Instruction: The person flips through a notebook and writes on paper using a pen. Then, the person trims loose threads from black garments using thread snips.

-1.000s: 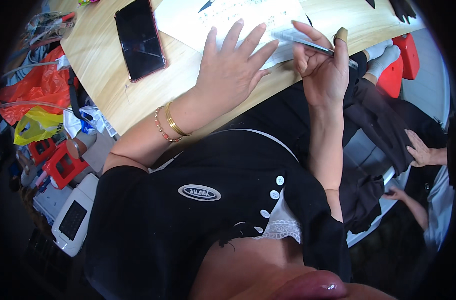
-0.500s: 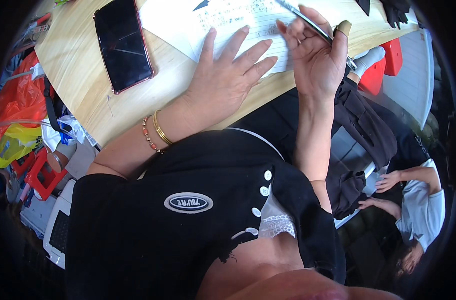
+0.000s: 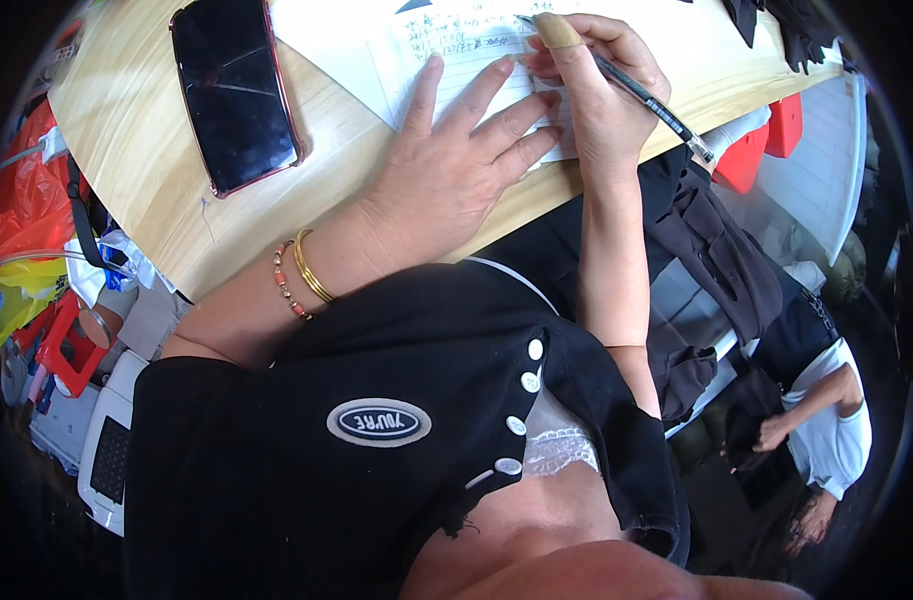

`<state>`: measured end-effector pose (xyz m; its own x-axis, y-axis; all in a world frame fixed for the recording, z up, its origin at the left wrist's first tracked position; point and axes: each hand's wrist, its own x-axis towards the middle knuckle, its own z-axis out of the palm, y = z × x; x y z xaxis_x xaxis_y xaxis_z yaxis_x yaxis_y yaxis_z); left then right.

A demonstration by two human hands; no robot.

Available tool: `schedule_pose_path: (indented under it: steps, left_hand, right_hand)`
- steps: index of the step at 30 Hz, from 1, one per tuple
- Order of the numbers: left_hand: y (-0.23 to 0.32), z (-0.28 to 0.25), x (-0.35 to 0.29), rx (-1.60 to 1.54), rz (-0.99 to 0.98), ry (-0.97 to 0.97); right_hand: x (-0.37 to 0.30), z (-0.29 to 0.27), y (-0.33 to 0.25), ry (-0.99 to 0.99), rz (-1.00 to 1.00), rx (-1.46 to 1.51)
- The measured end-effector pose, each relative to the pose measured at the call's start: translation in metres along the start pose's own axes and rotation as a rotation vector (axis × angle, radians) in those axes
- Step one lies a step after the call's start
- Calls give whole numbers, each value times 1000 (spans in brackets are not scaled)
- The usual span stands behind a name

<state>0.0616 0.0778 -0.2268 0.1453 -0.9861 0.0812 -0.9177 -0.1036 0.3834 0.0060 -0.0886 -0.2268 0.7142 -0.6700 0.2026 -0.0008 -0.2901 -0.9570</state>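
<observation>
Paper (image 3: 447,45) pinned flat under spread left hand (image 3: 457,165). Right hand (image 3: 602,95) pinches pen (image 3: 642,95), tip toward 11 o'clock. Best keep the sheet steady.

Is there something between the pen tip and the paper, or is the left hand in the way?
Nothing visible blocks it. The right hand holds the pen with its tip on the paper. The left hand lies flat on the sheet, just left of the tip.

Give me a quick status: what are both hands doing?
Left hand flat on paper. Right hand grips pen, tip on paper. Phone lies left, apart.
</observation>
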Motion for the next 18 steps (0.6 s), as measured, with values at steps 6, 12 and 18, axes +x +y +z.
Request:
schedule_pose_path:
  steps: [6, 12, 18]
  left_hand:
    - [0, 4, -1, -22, 18, 13]
    - [-1, 2, -2, -79, 13, 23]
    - [0, 3, -2, -70, 15, 38]
  right_hand:
    - [1, -4, 2, 17, 57, -34]
    - [-3, 1, 3, 76, -29, -131]
    - [-3, 2, 3, 39, -49, -214]
